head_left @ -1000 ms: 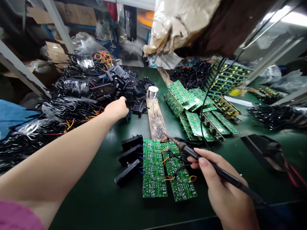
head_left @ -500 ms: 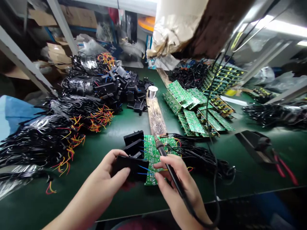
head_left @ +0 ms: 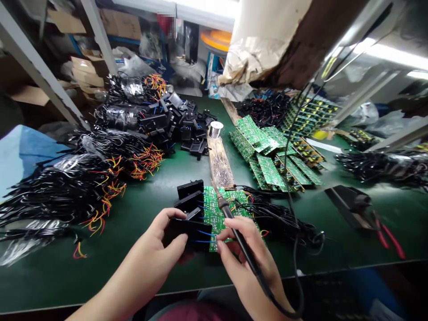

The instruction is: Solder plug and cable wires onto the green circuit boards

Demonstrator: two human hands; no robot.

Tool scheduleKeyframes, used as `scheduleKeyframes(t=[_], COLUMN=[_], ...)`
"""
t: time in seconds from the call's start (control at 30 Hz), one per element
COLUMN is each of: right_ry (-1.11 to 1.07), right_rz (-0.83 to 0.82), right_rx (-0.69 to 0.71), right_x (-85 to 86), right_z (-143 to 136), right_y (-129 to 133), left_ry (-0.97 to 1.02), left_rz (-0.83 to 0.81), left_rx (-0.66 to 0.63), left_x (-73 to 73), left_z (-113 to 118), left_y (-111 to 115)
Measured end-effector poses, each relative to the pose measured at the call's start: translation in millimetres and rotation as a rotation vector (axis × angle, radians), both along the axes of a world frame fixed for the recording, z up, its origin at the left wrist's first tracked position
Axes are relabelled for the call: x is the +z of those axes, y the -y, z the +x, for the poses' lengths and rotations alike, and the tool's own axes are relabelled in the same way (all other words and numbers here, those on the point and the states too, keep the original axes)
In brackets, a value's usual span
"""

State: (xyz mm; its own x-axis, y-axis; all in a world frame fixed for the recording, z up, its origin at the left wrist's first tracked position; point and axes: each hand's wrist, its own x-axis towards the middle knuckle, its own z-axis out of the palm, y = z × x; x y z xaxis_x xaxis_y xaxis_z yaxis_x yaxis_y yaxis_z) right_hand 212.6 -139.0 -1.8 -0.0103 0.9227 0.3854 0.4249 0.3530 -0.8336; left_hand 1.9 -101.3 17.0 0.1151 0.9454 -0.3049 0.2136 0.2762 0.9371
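Observation:
My left hand (head_left: 167, 245) is closed round a black plastic case (head_left: 194, 229) with two blue wires running from its right side to a green circuit board (head_left: 216, 214). My right hand (head_left: 249, 254) grips a soldering iron (head_left: 240, 240) like a pen, its tip pointing up and away over the far part of the board. The thumb and a finger of that hand are at the ends of the blue wires; whether they pinch them I cannot tell. More black cases (head_left: 190, 189) lie beyond, wired to the boards. Black cables (head_left: 277, 214) lead off to the right.
A solder spool (head_left: 216, 130) stands on a stained wooden strip (head_left: 220, 165). Green boards (head_left: 267, 142) are stacked at right, with red-handled pliers (head_left: 389, 236) nearer me. Cable bundles (head_left: 60, 187) and a pile of black cases (head_left: 187, 120) fill the left. The iron's cord (head_left: 296, 258) hangs at right.
The view has shifted slightly, so most things appear a little further right. Both hands keep their holds on the black case and the soldering iron, with hardly any movement between them.

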Motion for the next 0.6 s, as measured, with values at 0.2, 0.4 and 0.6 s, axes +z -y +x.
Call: scheduleKeyframes(t=[0.2,0.4,0.6], right_ry=[-0.006,-0.055,-0.297], right_rz=[-0.058,-0.159,-0.334], right_rx=[-0.046,-0.109,-0.115], right_x=[-2.7,-2.6,-1.3], right_z=[0.7,2.8,-1.1], right_y=[-4.2,-4.5,-6.0], left_ry=[-0.295,-0.455,-0.502], left_rz=[0.399,0.681,0.748], left_rx=[-0.027,-0.105,-0.132], left_x=[-7.8,-17.3,-21.0], left_z=[-1.9,-3.1,-2.7], left_y=[12.9,19.5,15.9])
